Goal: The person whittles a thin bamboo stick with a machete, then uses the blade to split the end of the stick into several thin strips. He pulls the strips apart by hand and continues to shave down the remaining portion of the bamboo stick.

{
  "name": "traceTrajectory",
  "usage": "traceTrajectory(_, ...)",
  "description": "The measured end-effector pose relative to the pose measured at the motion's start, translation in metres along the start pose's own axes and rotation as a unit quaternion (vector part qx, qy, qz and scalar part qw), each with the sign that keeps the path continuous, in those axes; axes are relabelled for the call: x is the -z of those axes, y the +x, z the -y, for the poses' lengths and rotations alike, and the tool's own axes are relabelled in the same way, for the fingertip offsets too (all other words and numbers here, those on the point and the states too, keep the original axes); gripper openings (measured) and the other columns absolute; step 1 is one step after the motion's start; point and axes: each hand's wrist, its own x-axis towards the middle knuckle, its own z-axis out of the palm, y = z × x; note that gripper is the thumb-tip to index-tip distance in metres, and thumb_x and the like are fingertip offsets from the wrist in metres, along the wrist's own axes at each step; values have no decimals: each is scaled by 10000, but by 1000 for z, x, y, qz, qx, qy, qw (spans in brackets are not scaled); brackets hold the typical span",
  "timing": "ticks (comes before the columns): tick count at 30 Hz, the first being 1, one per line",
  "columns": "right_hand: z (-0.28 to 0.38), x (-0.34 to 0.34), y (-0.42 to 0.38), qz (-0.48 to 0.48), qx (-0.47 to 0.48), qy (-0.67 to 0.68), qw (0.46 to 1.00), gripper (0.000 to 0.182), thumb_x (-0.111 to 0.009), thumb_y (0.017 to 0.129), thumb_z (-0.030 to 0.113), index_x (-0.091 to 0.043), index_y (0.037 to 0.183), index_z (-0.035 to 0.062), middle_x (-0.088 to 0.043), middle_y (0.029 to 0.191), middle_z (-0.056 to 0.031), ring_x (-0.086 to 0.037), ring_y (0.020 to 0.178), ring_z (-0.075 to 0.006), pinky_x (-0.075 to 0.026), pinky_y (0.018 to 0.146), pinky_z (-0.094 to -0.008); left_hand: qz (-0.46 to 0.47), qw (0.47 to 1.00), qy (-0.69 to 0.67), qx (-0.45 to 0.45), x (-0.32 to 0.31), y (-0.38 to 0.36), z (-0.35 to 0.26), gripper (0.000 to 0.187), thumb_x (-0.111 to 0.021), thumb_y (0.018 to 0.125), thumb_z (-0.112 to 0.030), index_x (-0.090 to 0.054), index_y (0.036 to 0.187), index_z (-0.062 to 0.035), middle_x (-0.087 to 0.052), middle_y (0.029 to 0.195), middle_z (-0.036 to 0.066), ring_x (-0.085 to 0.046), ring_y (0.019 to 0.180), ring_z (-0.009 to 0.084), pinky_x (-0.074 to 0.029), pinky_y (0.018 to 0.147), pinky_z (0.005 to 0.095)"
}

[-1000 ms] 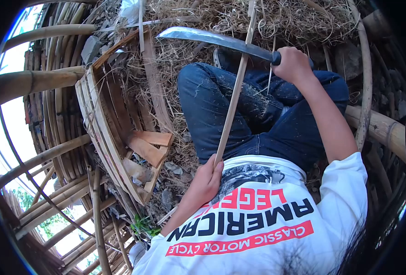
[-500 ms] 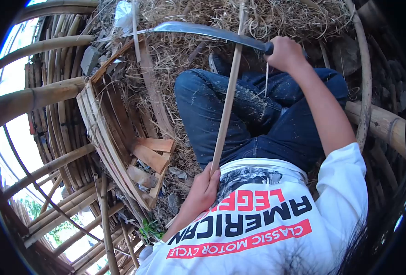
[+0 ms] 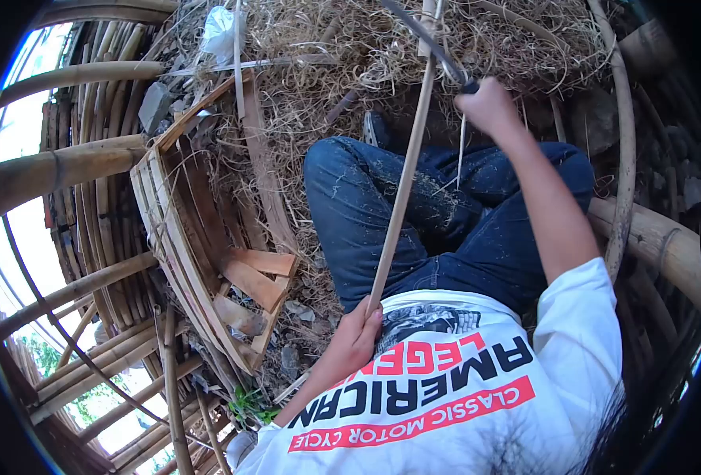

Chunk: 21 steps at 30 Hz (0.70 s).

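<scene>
My left hand (image 3: pixel 356 336) is closed around the near end of a long bamboo strip (image 3: pixel 400 194), close to my waist. The strip slants away from me over my lap, its far part reaching the top of the view. In my right hand (image 3: pixel 489 109) is the dark handle of a machete, held beyond my right knee. Its blade (image 3: pixel 429 39) points away and to the left, the tip cut off by the view's top edge, and overlaps the strip's far part in this view. My crossed legs in blue jeans (image 3: pixel 358 202) carry small shavings.
Curly bamboo shavings (image 3: pixel 366 47) cover the ground ahead. To my left stands a slatted wooden crate (image 3: pixel 178 253) with wood pieces inside, near a white plastic bag (image 3: pixel 219 36). Bamboo poles (image 3: pixel 65 170) frame the left side; a thick pole (image 3: pixel 659 237) lies at right.
The machete has swung from lying crosswise over the strip to pointing away from me. My right hand has dropped slightly in view, and the strip's far end has shifted right.
</scene>
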Motion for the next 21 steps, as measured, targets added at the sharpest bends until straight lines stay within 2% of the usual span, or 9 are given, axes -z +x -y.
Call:
traceTrajectory(1,-5,-12,-15,6,-5,33,999,353,-661,712,304,-703,857,-14,-678,882,-268,-668,910,-393,-528,825,-446,5,1000,3,-2,1,2,0,169,-421,1013,-164,-487,948,-23,-419,665,-19,-367,604,81,-327,548,257)
traceTrajectory(3,-4,-25,-62,18,23,79,996,302,-669,708,271,-695,810,-12,-671,813,-261,-670,849,-396,-539,776,-442,-22,997,77,-19,2,4,4,155,-414,1008,-147,-472,972,-7,-470,645,116,-463,578,213,-383,565,351)
traceTrajectory(4,-3,-28,-84,32,39,85,995,282,-676,706,259,-690,795,-8,-670,794,-252,-670,828,-394,-541,760,-444,-35,992,114,-41,1,5,-1,134,-412,997,-127,-459,984,-1,-533,680,207,-554,626,370,-410,582,420)
traceTrajectory(5,-2,-31,-105,47,55,90,993,262,-684,705,248,-685,781,-3,-669,774,-243,-669,808,-393,-543,744,-446,-35,992,113,-42,1,6,-2,134,-412,997,-127,-459,984,-1,-533,680,207,-554,626,370,-410,582,420)
traceTrajectory(7,-1,-33,-140,72,91,74,990,248,-689,701,254,-682,763,14,-668,756,-226,-665,793,-397,-541,747,-459,-49,982,177,-40,0,6,-3,113,-423,985,-113,-440,986,-1,-560,719,283,-570,724,480,-414,602,499)
traceTrajectory(8,0,-32,-156,81,110,54,989,247,-693,694,261,-683,762,24,-668,750,-221,-665,782,-398,-541,748,-462,-55,976,202,-67,-1,7,-1,105,-434,977,-109,-413,976,-6,-563,690,294,-576,692,486,-416,583,544)
traceTrajectory(12,8,-18,-189,115,168,-5,979,257,-705,666,290,-689,763,52,-671,751,-210,-671,756,-381,-540,749,-464,-102,943,287,-136,-7,8,12,119,-450,967,-110,-394,959,-5,-547,615,284,-573,596,478,-429,507,548)
traceTrajectory(16,5,-16,-174,73,225,-87,968,239,-701,659,278,-677,738,54,-665,723,-199,-665,736,-377,-536,725,-460,-117,936,310,-118,-9,6,16,129,-457,964,-114,-395,964,-1,-550,608,283,-572,593,480,-430,504,548)
traceTrajectory(21,9,2,-141,18,183,-177,967,229,-677,680,272,-700,775,64,-673,752,-190,-667,789,-385,-534,774,-467,-125,933,317,-114,-10,-1,20,124,-462,960,-122,-397,973,-18,-554,607,287,-574,603,487,-432,523,565)
